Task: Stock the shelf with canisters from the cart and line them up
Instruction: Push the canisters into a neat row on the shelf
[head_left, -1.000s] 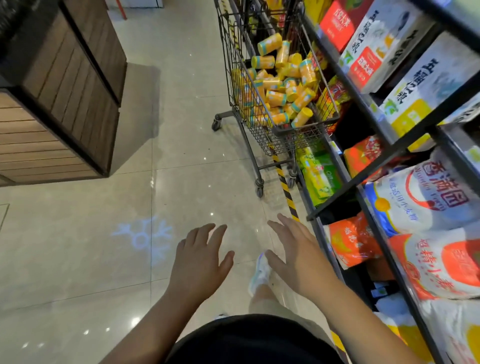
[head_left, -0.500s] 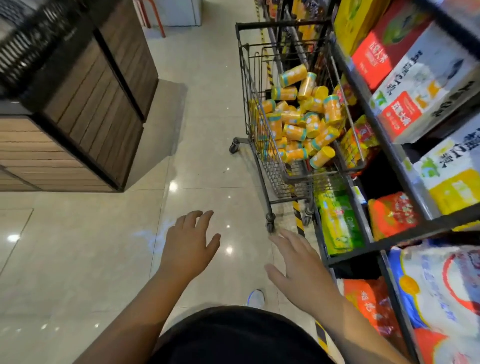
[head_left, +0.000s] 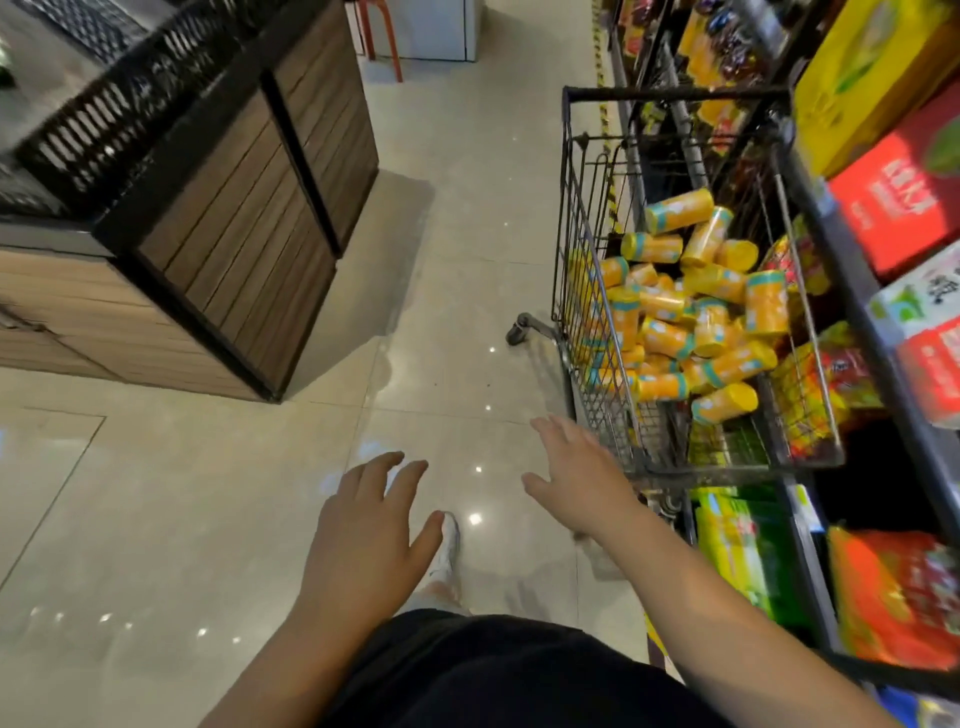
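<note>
**Cart full of canisters, nothing picked up yet**

Most of the pile is hard to see. The lower yellow canisters (head_left: 675, 332) are buried under the others and sit behind the wire wall of the cart (head_left: 675, 94), and the labels are too blurry to read. The shelf (head_left: 883, 358) on the cart's right is cut off by the edge of the view, so only slices of boxes and bags show.

The canisters are all inside the cart basket, dumped loose. Nearly all of them lie on their sides with their long axes pointing every which way. The topmost canister (head_left: 678, 210) lies roughly crosswise, and one canister (head_left: 766, 304) near the cart's shelf side looks close to standing on end.

Both hands have their fingers spread and hold nothing. The right hand (head_left: 582, 478) is at the cart's near corner, and I can't tell if it touches the wire. The left hand (head_left: 363, 540) is off to the cart's left, over the tiled floor (head_left: 208, 493). Further left of the cart is a wooden display stand (head_left: 234, 249).
</note>
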